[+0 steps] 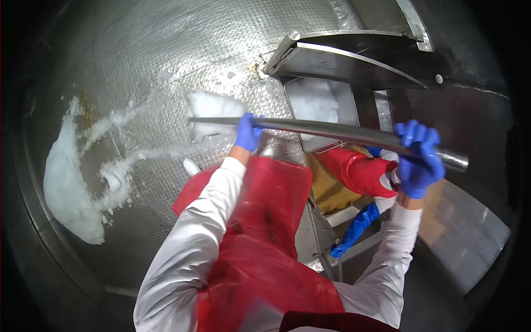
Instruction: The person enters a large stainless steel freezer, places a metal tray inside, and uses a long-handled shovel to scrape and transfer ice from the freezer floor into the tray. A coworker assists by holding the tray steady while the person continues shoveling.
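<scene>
A long metal pole (332,130) runs level across the view in front of me. My left hand (249,133), in a blue glove, is closed round it toward its thinner left end. Near the thick right end my right hand (419,159), also blue-gloved, wraps it from above. The pole's left end lies over a white patch of crushed ice (215,113) on the floor; whether a blade is fixed there I cannot tell. Beyond the pole, partly crossed by it, a metal tub (303,145) holds more white ice.
Heaped ice (72,182) and scattered lumps lie on the patterned metal floor (160,50) at left. Curved metal panels (343,58) stand behind the tub. On the right, a co-worker in a red apron (354,171) with a blue sleeve (357,228) bends near a metal sheet (470,238).
</scene>
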{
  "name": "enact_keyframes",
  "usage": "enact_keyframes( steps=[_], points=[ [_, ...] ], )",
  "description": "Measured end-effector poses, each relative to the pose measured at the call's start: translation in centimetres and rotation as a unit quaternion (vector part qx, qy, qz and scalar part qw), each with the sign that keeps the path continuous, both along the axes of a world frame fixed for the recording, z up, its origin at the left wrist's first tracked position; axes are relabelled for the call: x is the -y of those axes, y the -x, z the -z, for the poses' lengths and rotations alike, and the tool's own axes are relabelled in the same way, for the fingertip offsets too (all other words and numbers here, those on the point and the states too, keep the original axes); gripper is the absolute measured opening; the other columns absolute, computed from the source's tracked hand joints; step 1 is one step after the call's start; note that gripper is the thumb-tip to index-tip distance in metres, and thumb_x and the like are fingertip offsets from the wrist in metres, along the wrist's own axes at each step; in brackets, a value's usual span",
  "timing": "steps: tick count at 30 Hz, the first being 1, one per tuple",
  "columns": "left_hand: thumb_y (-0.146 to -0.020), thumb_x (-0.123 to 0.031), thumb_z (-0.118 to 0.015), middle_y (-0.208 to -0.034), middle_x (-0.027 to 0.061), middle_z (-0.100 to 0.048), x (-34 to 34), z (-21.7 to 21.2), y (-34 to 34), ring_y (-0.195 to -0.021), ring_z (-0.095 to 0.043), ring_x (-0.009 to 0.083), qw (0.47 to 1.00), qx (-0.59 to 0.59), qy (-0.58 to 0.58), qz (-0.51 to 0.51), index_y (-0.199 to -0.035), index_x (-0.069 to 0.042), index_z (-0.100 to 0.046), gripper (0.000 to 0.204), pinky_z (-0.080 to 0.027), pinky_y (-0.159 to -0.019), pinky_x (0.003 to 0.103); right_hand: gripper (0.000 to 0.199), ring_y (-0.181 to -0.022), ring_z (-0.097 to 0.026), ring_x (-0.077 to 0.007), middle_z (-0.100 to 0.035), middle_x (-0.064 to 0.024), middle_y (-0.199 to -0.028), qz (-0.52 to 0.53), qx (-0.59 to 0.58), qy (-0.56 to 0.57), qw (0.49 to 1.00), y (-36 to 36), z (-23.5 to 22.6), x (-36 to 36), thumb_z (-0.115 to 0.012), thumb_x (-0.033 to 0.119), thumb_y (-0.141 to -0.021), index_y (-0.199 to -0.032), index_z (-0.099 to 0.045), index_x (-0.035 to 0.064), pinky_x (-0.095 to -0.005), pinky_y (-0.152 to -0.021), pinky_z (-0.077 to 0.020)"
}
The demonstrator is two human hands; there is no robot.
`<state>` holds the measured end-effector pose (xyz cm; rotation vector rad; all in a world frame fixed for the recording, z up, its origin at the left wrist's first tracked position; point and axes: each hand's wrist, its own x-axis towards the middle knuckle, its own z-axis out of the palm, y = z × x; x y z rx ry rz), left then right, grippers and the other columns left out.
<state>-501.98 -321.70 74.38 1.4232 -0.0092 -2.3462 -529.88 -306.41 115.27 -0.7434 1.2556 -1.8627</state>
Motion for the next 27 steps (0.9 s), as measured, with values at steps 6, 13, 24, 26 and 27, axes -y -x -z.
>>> enact_keyframes(
  steps=[6, 13, 24, 26, 27],
  points=[
    [-0.089, -0.002, -0.059, -0.085, 0.0096, -0.064, -4.8, -7.5, 10.6, -0.085, -0.066, 0.0213, 0.978, -0.181, 0.093, -0.044, -0.099, 0.0, -0.058, 0.01, -0.054, -0.084, 0.031, 0.019, -0.071, -0.039, -0.0183, -0.04, 0.0009, -0.067, -0.079, -0.17, 0.02, 0.982, 0.6, -12.4, 0.2, -0.06, 0.018, -0.079, -0.073, -0.043, 0.0166, -0.0376, -0.075, -0.0301],
    [-0.094, -0.015, -0.059, -0.098, 0.0123, -0.063, -7.1, -14.3, 8.1, -0.097, -0.065, 0.0273, 0.961, -0.252, -0.105, -0.052, -0.101, -0.001, -0.057, 0.015, -0.054, -0.096, 0.038, 0.019, -0.066, -0.039, -0.0147, -0.042, 0.0043, -0.063, -0.015, -0.252, 0.044, 0.967, -4.0, -18.8, -4.1, -0.062, 0.02, -0.082, -0.072, -0.045, 0.0192, -0.0348, -0.073, -0.0308],
    [-0.091, -0.014, -0.057, -0.082, 0.0086, -0.062, 0.0, -3.9, -33.0, -0.075, -0.065, 0.0203, 0.987, 0.01, -0.02, -0.16, -0.084, -0.005, -0.056, 0.012, -0.058, -0.074, 0.035, 0.03, -0.069, -0.039, -0.019, -0.036, 0.0012, -0.066, -0.067, 0.02, -0.03, 0.997, -27.3, 3.3, 2.9, -0.064, 0.027, -0.084, -0.072, -0.039, 0.0158, -0.0372, -0.079, -0.0375],
    [-0.089, -0.01, -0.059, -0.081, 0.0089, -0.06, 4.0, -3.2, -44.7, -0.071, -0.065, 0.0223, 0.975, 0.102, -0.013, -0.196, -0.089, -0.003, -0.056, 0.008, -0.059, -0.069, 0.037, 0.029, -0.073, -0.04, -0.0199, -0.036, 0.0002, -0.068, -0.053, 0.13, -0.046, 0.989, -34.7, 9.1, 5.0, -0.065, 0.025, -0.083, -0.072, -0.04, 0.0149, -0.0408, -0.09, -0.0403],
    [-0.087, -0.006, -0.059, -0.081, 0.0114, -0.06, 6.1, -3.7, -49.4, -0.069, -0.066, 0.0263, 0.958, 0.221, 0.0, -0.184, -0.094, 0.0, -0.055, 0.009, -0.059, -0.065, 0.041, 0.025, -0.078, -0.045, -0.0224, -0.043, -0.0018, -0.072, -0.062, 0.174, -0.048, 0.982, -38.7, 11.6, 6.1, -0.065, 0.023, -0.083, -0.074, -0.044, 0.0136, -0.0435, -0.096, -0.0399]
  ],
)
